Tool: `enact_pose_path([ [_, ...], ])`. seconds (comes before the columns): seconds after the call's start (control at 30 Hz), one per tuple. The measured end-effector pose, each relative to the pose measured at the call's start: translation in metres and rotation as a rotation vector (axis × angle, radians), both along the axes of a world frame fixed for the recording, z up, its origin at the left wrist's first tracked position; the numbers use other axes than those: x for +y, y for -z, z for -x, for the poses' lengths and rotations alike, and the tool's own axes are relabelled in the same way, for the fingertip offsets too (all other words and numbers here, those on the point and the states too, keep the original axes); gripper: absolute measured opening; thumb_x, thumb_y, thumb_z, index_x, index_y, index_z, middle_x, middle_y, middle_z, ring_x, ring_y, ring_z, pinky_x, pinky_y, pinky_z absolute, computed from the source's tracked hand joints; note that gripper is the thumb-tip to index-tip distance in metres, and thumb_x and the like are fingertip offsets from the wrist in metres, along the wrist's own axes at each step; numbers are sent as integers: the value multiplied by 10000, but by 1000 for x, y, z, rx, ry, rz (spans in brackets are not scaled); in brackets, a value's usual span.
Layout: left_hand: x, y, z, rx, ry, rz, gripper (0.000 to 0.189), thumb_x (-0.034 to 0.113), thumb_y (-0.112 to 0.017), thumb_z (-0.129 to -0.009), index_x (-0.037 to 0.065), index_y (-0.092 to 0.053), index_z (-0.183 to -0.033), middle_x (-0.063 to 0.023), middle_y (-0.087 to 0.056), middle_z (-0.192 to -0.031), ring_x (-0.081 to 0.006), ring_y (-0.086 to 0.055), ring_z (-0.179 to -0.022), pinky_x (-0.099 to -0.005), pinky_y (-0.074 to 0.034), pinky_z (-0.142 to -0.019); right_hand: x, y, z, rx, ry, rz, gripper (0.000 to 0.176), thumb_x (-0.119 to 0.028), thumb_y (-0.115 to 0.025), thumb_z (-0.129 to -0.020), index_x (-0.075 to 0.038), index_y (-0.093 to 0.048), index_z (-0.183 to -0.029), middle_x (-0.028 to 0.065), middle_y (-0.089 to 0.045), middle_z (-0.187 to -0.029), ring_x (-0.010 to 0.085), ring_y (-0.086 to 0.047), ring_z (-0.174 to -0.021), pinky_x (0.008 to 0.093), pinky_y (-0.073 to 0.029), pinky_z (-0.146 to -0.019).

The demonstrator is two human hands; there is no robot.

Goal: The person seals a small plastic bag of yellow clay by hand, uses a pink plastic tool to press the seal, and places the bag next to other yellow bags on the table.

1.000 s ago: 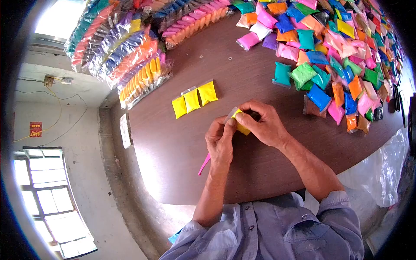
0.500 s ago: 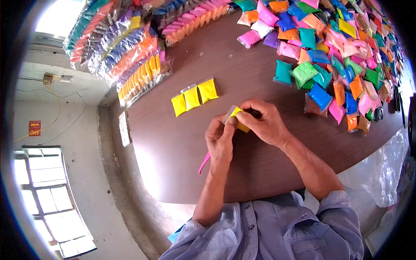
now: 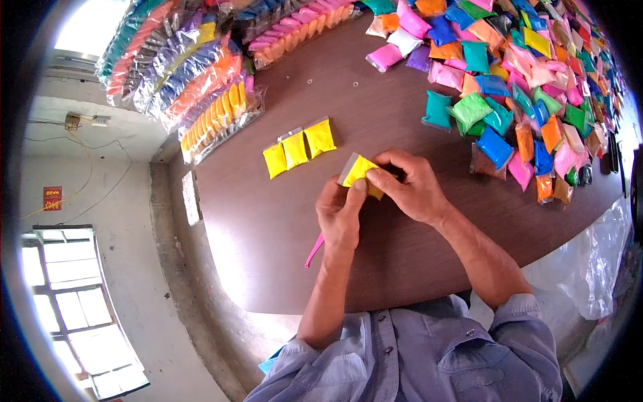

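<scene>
Between both hands is a small yellow packet (image 3: 360, 169) with a clear plastic edge, held over the table's middle. My left hand (image 3: 340, 213) pinches its lower left side with thumb and fingers. My right hand (image 3: 410, 187) grips the other side, its thumb pressed near the middle. Just beyond them, three yellow packets (image 3: 295, 149) lie side by side in a row on the brown table (image 3: 268, 234). A thin pink strip (image 3: 314, 251) sticks out beside my left wrist; its other end is hidden behind the hand.
A large heap of mixed-colour packets (image 3: 492, 114) covers the table's right side. At the back left lie clear bags holding rows of packets (image 3: 218, 117). The table's rounded edge (image 3: 228, 291) runs near my body. Clear plastic sheeting (image 3: 599, 261) hangs at the right.
The held packet has turned up between my fingers, so more of its yellow face shows. Both hands stay in nearly the same place, and the three packets have not moved.
</scene>
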State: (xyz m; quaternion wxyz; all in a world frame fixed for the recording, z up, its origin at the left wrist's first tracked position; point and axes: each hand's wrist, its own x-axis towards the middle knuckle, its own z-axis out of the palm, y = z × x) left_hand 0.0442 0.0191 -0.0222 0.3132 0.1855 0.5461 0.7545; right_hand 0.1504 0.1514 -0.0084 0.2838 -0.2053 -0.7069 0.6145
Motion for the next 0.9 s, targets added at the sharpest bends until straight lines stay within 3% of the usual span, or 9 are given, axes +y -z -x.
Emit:
enact_pose_path([
  [0.07,0,-10,-2,159,93,169,202,60,-714,-958,-14,-660,-1138,-32,-692,-1013,-102,-632,-927,-269,-515,-842,1,3,-1,-31,-2,116,251,-218,-694,-963,18,-696,-1049,108,-708,-967,147,-677,-826,308,-542,-713],
  [0.17,1,-11,-1,129,90,202,202,48,-712,-951,-17,-658,-1135,-39,-695,-1017,-108,-638,-923,-276,-521,-843,1,5,0,1,9,81,253,-220,-693,-964,17,-696,-1051,103,-710,-958,141,-675,-811,301,-540,-702],
  [0.37,3,-9,2,-96,32,40,227,26,-709,-943,-22,-652,-1158,-47,-694,-1057,-116,-648,-953,-280,-520,-865,-1,1,1,48,-9,39,259,-214,-716,-952,15,-698,-1071,97,-715,-968,115,-662,-829,290,-541,-705],
  [0.67,5,-13,0,166,125,177,250,90,-684,-983,-21,-650,-1204,-49,-700,-1036,-112,-641,-924,-282,-534,-833,4,4,-2,-3,4,136,245,-186,-721,-952,15,-710,-1091,74,-715,-935,94,-655,-821,274,-536,-704],
  [0.8,3,-9,0,144,70,185,275,117,-698,-979,-29,-649,-1207,-53,-701,-1024,-114,-642,-907,-276,-533,-818,2,2,2,43,-4,88,246,-192,-716,-959,15,-714,-1092,65,-719,-901,92,-652,-797,268,-535,-693],
  [0.9,3,-7,0,111,47,205,287,128,-683,-986,3,-659,-1244,-38,-696,-1065,-105,-645,-957,-265,-523,-875,3,-1,1,44,-31,93,247,-191,-708,-964,18,-716,-1095,62,-725,-889,90,-653,-796,267,-536,-698],
])
